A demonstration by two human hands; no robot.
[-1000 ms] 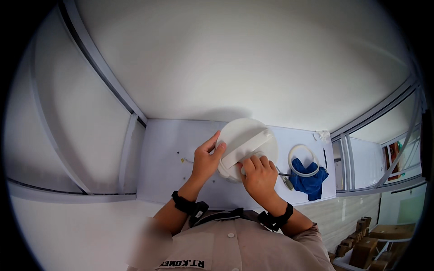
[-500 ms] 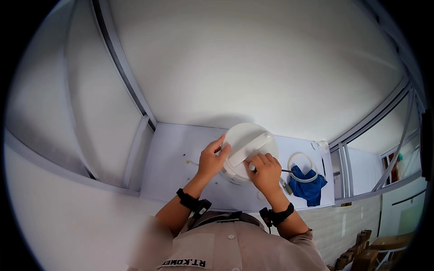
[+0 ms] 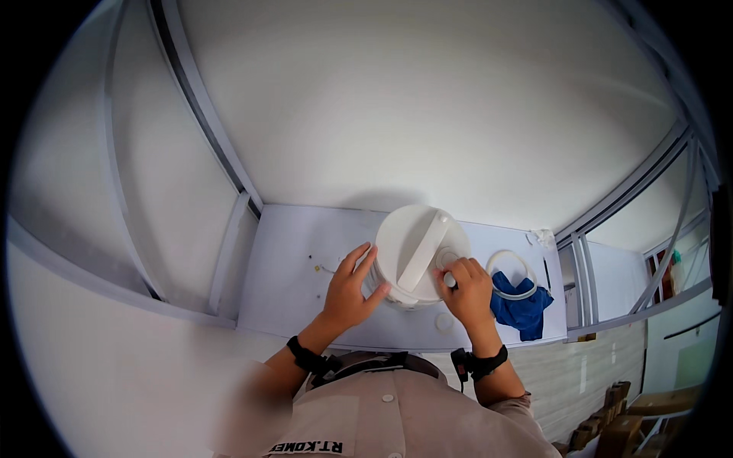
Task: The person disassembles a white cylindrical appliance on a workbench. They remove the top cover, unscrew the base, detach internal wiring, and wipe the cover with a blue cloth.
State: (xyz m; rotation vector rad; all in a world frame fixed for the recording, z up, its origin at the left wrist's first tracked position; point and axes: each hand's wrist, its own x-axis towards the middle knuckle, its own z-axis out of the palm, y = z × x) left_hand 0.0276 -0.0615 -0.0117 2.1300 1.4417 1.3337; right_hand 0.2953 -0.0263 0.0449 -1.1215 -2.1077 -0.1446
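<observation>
A round white appliance (image 3: pixel 393 237) with a raised bar handle (image 3: pixel 425 248) across its top stands on the table in front of me. My left hand (image 3: pixel 350 288) is open, thumb and fingers apart, with its fingertips against the appliance's left side. At the right side of the top, my right hand (image 3: pixel 467 288) is closed around what looks like a screwdriver (image 3: pixel 450 280). Only the pale end of its handle shows, and the shaft is hidden. Beside the right-hand fingers, a small round fitting (image 3: pixel 447 258) sits on the top.
Right of the appliance, a white ring (image 3: pixel 510 254) lies over a blue cloth (image 3: pixel 523 314). A smaller pale ring (image 3: pixel 443 322) is near the front edge. Tiny parts (image 3: pixel 318 269) lie on the left of the white table (image 3: pixel 279 237). Metal frame posts (image 3: pixel 248 200) bound the table.
The appliance has turned counterclockwise, its bar handle now steeper. My right hand has moved right with the tool, whose dark shaft showed before. My left hand's fingers have slid lower and spread.
</observation>
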